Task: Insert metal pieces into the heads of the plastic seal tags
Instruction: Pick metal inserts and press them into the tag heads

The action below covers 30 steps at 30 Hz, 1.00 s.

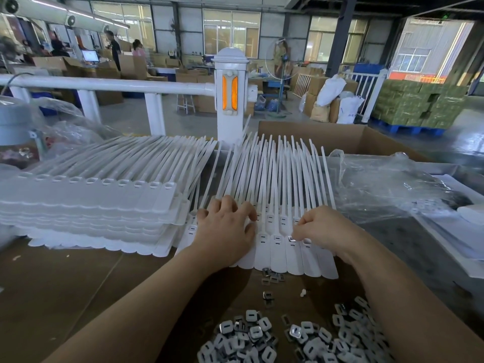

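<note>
Left hand [225, 231] flat, fingers spread, pinning white plastic seal-tag strip [277, 255]; right hand [320, 227] pinches small square metal piece [291, 239]. Seat squarely, press flush.

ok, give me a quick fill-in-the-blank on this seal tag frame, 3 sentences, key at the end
1. The left hand rests on the strip of ____ seal tags.
2. The right hand has its fingers at a tag head, setting in a shiny ____ piece.
3. The loose pile of metal pieces lies ____ the person than the strip does.

Missing words: white; metal; nearer to
</note>
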Each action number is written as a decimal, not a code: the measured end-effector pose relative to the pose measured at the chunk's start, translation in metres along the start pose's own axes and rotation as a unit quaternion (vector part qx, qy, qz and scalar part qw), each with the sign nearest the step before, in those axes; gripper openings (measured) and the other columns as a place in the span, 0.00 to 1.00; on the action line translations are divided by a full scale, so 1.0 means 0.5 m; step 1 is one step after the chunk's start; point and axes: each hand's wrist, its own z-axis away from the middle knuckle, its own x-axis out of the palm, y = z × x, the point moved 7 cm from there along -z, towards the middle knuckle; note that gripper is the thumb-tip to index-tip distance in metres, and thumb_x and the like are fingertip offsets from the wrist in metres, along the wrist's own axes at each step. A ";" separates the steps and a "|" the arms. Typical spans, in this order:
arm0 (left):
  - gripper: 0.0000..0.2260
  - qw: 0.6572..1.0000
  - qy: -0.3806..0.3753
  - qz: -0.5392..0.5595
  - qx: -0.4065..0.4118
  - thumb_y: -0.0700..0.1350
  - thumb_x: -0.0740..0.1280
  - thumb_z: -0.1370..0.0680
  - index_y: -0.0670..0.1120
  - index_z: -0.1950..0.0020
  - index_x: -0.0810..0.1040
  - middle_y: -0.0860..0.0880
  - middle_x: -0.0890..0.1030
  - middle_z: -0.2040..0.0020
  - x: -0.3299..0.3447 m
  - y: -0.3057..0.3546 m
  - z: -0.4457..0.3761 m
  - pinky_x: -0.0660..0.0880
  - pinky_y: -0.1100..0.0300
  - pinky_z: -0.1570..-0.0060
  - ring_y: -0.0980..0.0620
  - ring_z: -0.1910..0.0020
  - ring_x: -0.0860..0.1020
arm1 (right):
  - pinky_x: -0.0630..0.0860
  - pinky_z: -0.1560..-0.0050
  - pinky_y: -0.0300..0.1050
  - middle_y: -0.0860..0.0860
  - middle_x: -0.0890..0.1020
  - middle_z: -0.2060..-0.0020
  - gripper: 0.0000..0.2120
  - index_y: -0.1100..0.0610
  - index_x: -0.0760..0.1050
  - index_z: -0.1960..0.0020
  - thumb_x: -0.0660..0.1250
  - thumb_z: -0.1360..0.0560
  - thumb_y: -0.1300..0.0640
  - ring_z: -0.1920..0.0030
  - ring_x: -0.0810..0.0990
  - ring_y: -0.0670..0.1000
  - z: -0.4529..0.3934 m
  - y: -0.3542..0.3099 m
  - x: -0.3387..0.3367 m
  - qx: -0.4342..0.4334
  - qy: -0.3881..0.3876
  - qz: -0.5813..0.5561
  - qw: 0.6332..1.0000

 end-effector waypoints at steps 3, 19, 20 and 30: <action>0.12 1.000 0.007 -0.008 0.005 0.59 0.54 0.19 0.59 0.38 0.67 0.50 0.67 0.40 0.001 0.001 0.002 0.63 0.44 0.35 0.48 0.37 0.66 | 0.71 0.62 0.42 0.54 0.82 0.52 0.06 0.61 0.81 0.52 0.72 0.27 0.58 0.59 0.78 0.49 0.000 -0.001 0.002 0.005 -0.011 0.009 1.000; 0.13 1.000 -0.005 -0.012 0.014 0.59 0.52 0.19 0.60 0.38 0.66 0.51 0.67 0.40 0.002 0.000 0.005 0.63 0.44 0.34 0.48 0.38 0.67 | 0.70 0.65 0.39 0.52 0.82 0.57 0.01 0.57 0.81 0.55 0.70 0.25 0.60 0.60 0.77 0.47 0.001 -0.003 0.007 -0.027 -0.008 0.019 0.999; 0.12 1.000 -0.007 -0.011 0.015 0.59 0.53 0.19 0.60 0.37 0.66 0.51 0.67 0.40 0.001 0.000 0.004 0.62 0.44 0.34 0.48 0.37 0.67 | 0.70 0.65 0.39 0.52 0.82 0.58 0.01 0.57 0.81 0.55 0.70 0.25 0.60 0.61 0.77 0.46 0.000 -0.002 0.007 -0.027 -0.005 0.015 1.000; 0.07 0.943 -0.177 0.239 0.151 0.47 0.75 0.26 0.55 0.50 0.82 0.59 0.78 0.52 -0.056 0.044 0.010 0.73 0.64 0.49 0.62 0.53 0.75 | 0.79 0.60 0.48 0.47 0.80 0.64 0.04 0.50 0.76 0.56 0.67 0.23 0.56 0.64 0.80 0.48 -0.016 0.016 -0.011 -0.047 0.139 -0.031 0.989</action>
